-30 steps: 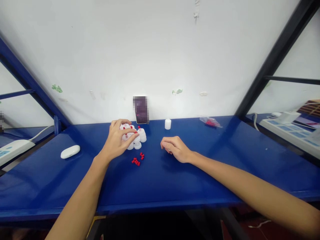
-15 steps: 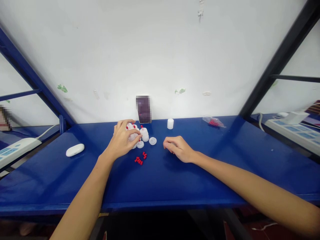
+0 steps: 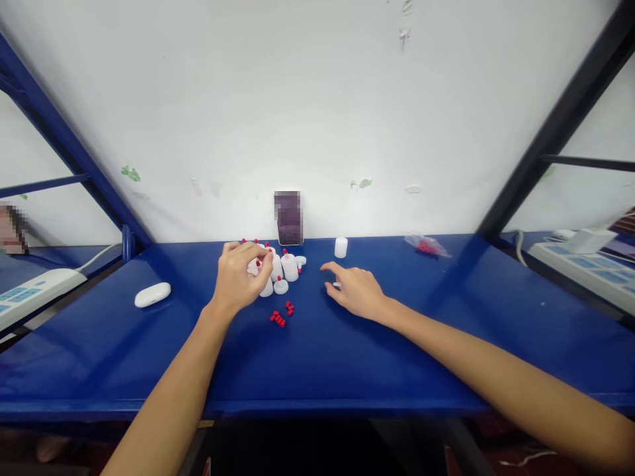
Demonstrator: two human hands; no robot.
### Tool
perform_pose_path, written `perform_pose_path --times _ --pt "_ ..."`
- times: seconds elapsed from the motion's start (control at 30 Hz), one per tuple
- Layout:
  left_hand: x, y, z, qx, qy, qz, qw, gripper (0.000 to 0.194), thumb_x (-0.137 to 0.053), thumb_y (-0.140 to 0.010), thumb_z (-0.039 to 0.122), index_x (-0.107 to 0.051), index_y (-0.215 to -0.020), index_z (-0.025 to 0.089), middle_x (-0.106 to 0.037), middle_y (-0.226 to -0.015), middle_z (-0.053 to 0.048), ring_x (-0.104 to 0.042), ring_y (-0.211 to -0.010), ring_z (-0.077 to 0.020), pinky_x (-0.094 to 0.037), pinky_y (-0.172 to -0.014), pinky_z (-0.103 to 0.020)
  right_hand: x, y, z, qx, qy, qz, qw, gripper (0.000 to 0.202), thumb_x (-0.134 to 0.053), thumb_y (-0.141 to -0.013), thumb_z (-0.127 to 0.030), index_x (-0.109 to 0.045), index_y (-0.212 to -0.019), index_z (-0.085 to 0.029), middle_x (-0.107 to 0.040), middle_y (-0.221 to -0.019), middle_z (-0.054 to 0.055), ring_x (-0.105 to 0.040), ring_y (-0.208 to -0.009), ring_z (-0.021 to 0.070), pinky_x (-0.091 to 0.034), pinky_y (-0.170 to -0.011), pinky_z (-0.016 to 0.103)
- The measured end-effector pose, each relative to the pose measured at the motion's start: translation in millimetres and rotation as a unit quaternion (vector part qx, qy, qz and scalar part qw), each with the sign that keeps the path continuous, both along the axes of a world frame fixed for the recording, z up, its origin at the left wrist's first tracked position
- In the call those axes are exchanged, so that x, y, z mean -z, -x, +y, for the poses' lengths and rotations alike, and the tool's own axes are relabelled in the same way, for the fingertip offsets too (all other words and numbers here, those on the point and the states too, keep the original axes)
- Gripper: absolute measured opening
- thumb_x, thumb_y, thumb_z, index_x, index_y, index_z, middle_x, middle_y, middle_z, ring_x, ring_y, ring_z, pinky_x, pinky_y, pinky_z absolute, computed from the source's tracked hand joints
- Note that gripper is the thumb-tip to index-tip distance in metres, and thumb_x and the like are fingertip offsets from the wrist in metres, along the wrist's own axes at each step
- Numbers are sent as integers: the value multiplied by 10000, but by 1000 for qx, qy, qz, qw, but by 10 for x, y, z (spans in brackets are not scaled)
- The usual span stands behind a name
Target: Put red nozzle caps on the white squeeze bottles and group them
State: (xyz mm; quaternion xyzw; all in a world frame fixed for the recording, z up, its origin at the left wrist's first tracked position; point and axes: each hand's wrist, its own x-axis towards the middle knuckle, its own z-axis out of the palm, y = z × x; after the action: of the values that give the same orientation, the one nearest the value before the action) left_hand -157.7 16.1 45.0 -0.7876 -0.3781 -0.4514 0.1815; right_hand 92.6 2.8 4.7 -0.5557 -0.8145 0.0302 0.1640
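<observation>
A group of white squeeze bottles with red tips (image 3: 289,268) stands left of centre. My left hand (image 3: 243,274) is at this group, thumb and forefinger closed together by a red tip; whatever they pinch is hidden. At the group's front sits a white nozzle cap with a red tip (image 3: 280,285), and another nozzle cap (image 3: 299,262) lies tilted on the right. My right hand (image 3: 358,291) is low over the table, forefinger and thumb apart. A small white piece (image 3: 337,285) shows inside it, mostly covered by the fingers.
Several small red caps (image 3: 278,318) lie in front of the bottles. A plain white container (image 3: 340,248) stands behind my right hand. Farther right is a clear bag of red pieces (image 3: 426,246). A phone (image 3: 289,218) leans on the wall; a white case (image 3: 153,295) lies at left.
My right hand's thumb and forefinger have spread apart. The round white piece lying flat between my hands is gone from that spot, and a tilted nozzle cap now shows beside the bottles. My left hand has drawn back slightly.
</observation>
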Motion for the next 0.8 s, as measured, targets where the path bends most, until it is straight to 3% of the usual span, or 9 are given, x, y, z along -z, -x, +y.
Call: perform_pose_path --times 0.1,0.23,0.33,0.47,0.53,0.6,0.67,0.73,0.8 --pt "15 -6 -6 3 -35 11 999 199 -551 -866 206 -590 -673 184 -647 -706 -17 -581 -707 -163 -394 -746 -331 -40 105 161 -3 28 -1 1000 455 -467 -944 -331 -451 -1399 -316 -734 -1040 69 -687 -948 286 -446 -712 329" --pt "30 1 6 1 -70 13 997 294 -544 -859 182 -470 -575 185 -523 -568 11 -467 -588 -141 -348 -674 -333 -81 316 479 -28 48 -32 998 601 -470 -940 -330 -312 -1516 -262 -698 -1168 145 -660 -1035 344 -480 -779 409" --pt "47 -41 -31 32 -61 -30 997 335 -519 -881 168 -424 -560 189 -411 -501 39 -378 -498 -114 -320 -583 -300 -94 431 685 -64 56 -30 996 605 -491 -932 -314 -326 -1513 -319 -655 -1285 103 -628 -1117 331 -480 -847 417" --pt "28 -242 -393 120 -41 -108 986 270 -485 -886 122 -508 -623 181 -457 -520 36 -378 -459 -94 -299 -509 -267 -117 476 870 -130 80 -13 988 594 -554 -894 -280 -415 -1464 -365 -632 -1334 42 -609 -1156 317 -468 -900 412" --pt "-35 -340 -723 235 0 -21 972 245 -456 -860 93 -519 -640 182 -499 -525 24 -416 -465 -101 -296 -504 -273 -126 469 929 -152 88 -1 985 507 -587 -874 -268 -535 -1371 -358 -644 -1317 23 -613 -1150 301 -461 -900 380" --pt "-92 -380 -1087 320 62 101 940 222 -481 -842 126 -527 -632 184 -488 -505 18 -399 -454 -116 -277 -490 -294 -126 453 958 -155 87 15 984 375 -605 -870 -282 -639 -1242 -323 -679 -1252 23 -630 -1107 282 -458 -874 345" --pt "-45 -351 -1432 322 238 153 903 253 -488 -856 132 -509 -610 188 -497 -517 16 -408 -458 -113 -290 -487 -288 -113 427 950 -145 80 34 986 255 -603 -879 -310 -694 -1115 -277 -718 -1140 39 -651 -1028 265 -453 -833 325" --pt "176 -270 -1725 326 455 185 808 260 -562 -868 216 -509 -614 195 -488 -514 36 -390 -435 -96 -283 -440 -253 -90 385 906 -130 66 57 988 204 -584 -895 -331 -704 -1032 -238 -732 -1044 56 -656 -956 251 -443 -795 314" --pt "533 -158 -1949 310 596 150 726 426 -571 -886 305 -415 -505 194 -327 -416 52 -262 -362 -91 -195 -380 -255 -61 318 838 -112 51 82 989 210 -557 -912 -343 -696 -992 -208 -729 -980 70 -648 -903 236 -432 -763 304"
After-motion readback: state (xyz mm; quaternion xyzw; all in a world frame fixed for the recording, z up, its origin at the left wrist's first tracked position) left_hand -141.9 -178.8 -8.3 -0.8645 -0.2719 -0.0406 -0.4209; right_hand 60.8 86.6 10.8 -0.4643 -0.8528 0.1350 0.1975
